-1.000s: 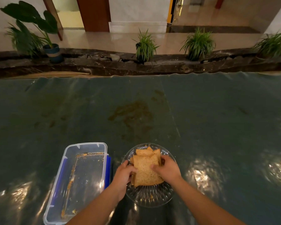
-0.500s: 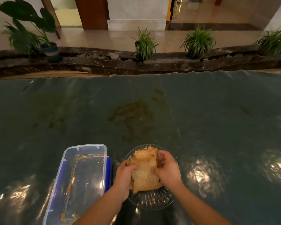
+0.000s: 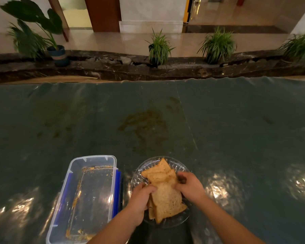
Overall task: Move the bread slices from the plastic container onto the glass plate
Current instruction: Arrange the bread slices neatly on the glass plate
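Observation:
Several brown bread slices lie piled on the round glass plate near the table's front edge. My left hand grips the left side of the nearest slices, thumb on top. On the right side of the pile, my right hand has its fingers curled onto the bread. The clear plastic container with blue clips stands just left of the plate and holds only crumbs.
A dark green, shiny cloth covers the table, with a brown stain beyond the plate. Past the far edge runs a dark stone ledge with potted plants.
Both hands have shifted the stack on the plate: the top slice has turned and slid toward me, and more of the back slices now shows.

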The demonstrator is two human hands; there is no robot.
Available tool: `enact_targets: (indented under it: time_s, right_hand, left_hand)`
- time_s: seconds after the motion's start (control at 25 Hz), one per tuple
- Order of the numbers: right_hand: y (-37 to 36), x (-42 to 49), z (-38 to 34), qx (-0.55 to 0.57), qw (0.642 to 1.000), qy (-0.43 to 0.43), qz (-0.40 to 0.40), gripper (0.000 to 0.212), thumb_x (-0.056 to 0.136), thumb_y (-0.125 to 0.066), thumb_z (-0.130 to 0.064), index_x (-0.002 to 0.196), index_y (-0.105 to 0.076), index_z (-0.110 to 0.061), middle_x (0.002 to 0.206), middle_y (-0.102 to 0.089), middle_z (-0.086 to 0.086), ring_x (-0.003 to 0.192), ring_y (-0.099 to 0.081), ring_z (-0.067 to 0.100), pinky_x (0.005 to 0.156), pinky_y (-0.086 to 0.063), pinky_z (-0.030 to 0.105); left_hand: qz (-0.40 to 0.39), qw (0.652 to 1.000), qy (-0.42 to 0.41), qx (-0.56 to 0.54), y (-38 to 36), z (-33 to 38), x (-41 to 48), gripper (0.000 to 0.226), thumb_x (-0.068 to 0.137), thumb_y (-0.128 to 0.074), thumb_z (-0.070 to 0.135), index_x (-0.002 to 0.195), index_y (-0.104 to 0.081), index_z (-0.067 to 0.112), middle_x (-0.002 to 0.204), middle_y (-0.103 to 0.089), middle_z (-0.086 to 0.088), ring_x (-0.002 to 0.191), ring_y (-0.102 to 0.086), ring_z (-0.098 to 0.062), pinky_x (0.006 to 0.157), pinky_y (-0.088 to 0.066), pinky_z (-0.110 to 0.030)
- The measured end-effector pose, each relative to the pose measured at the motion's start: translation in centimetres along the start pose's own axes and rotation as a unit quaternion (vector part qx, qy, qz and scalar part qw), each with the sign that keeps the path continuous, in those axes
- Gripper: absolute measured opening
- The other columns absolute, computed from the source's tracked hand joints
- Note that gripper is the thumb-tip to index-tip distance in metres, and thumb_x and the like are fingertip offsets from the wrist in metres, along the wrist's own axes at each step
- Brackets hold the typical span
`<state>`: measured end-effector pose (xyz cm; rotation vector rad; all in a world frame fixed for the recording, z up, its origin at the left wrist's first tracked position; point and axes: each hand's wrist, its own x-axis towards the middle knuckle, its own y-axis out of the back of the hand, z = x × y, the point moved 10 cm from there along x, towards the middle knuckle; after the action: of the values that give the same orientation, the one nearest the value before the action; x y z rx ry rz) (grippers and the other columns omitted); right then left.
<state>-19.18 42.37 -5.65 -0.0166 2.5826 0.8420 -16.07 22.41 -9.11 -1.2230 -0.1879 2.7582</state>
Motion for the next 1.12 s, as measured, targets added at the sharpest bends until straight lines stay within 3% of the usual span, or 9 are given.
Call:
enact_targets:
  time_s: [0.2, 0.36, 0.52, 0.68, 0.8, 1.0, 1.12]
  right_hand:
    - [-0.4, 0.7, 0.1, 0.032, 0.999, -0.019, 0.001, 0.020, 0.077, -0.075, -0.035, 0.093, -0.063, -0.035, 0.095, -0.070, -0.012, 0.088, -0.066, 0.006, 0.085, -0.056, 0.038]
    - [-1.2, 0.6, -0.4, 0.039, 0.999, -0.004, 0.009, 0.024, 0.077, -0.073, -0.035, 0.099, -0.067, -0.027, 0.094, -0.072, -0.009, 0.086, -0.068, 0.008, 0.083, -0.057, 0.040]
    - [-1.6, 0.1, -0.5, 0.042, 0.999, -0.006, 0.031, 0.027, 0.073, -0.075, -0.036, 0.096, -0.064, -0.028, 0.094, -0.070, -0.009, 0.086, -0.066, 0.009, 0.081, -0.056, 0.038]
    - [-1.6, -0.1, -0.4, 0.037, 0.999, -0.009, 0.029, 0.049, 0.072, -0.078, -0.037, 0.116, -0.061, -0.025, 0.105, -0.067, -0.010, 0.094, -0.063, 0.008, 0.082, -0.053, 0.029]
    - [-1.7, -0.4, 0.3, 0.037, 0.999, -0.019, 0.022, 0.056, 0.072, -0.079, -0.037, 0.123, -0.059, -0.024, 0.109, -0.066, -0.010, 0.098, -0.062, 0.007, 0.085, -0.053, 0.030]
    - [-1.8, -0.8, 0.4, 0.039, 0.998, -0.019, 0.036, 0.056, 0.072, -0.079, -0.035, 0.123, -0.060, -0.022, 0.111, -0.066, -0.009, 0.099, -0.062, 0.008, 0.089, -0.055, 0.036]
    - [-1.9, -0.9, 0.4, 0.045, 0.998, -0.020, 0.047, 0.058, 0.073, -0.079, -0.035, 0.125, -0.059, -0.021, 0.113, -0.066, -0.009, 0.101, -0.062, 0.008, 0.090, -0.054, 0.035]
  left_hand:
    - [0.024, 0.999, -0.028, 0.015, 0.2, 2.9, 1.1, 0.034, 0.078, -0.068, 0.016, 0.112, -0.067, 0.022, 0.113, -0.070, -0.008, 0.105, -0.065, -0.029, 0.089, -0.054, -0.047]
    - [0.003, 0.998, -0.055, 0.011, -0.4, 4.7, 1.9, 0.039, 0.076, -0.062, 0.004, 0.110, -0.071, 0.023, 0.110, -0.074, -0.008, 0.103, -0.067, -0.026, 0.081, -0.053, -0.041]
    - [-0.013, 0.997, -0.072, 0.028, -0.5, 5.3, 2.5, 0.048, 0.078, -0.063, 0.000, 0.111, -0.065, 0.034, 0.106, -0.075, 0.011, 0.097, -0.068, -0.010, 0.075, -0.051, -0.032]
    - [-0.031, 0.997, -0.063, 0.039, -0.3, 5.1, 2.7, 0.056, 0.077, -0.064, 0.003, 0.124, -0.061, 0.034, 0.120, -0.069, 0.008, 0.110, -0.064, -0.018, 0.089, -0.052, -0.041]
    - [-0.023, 0.996, -0.072, 0.040, 0.4, 5.1, 2.6, 0.058, 0.077, -0.065, 0.004, 0.127, -0.059, 0.033, 0.126, -0.065, 0.005, 0.115, -0.061, -0.021, 0.099, -0.051, -0.049]
    - [-0.022, 0.997, -0.070, 0.017, 0.0, 4.5, 2.2, 0.057, 0.079, -0.066, 0.004, 0.125, -0.050, 0.035, 0.123, -0.060, 0.011, 0.110, -0.059, -0.012, 0.077, -0.050, -0.033]
    - [-0.030, 0.997, -0.074, 0.019, -0.4, 4.7, 2.0, 0.056, 0.080, -0.065, 0.003, 0.122, -0.049, 0.037, 0.119, -0.059, 0.013, 0.108, -0.058, -0.012, 0.077, -0.049, -0.033]
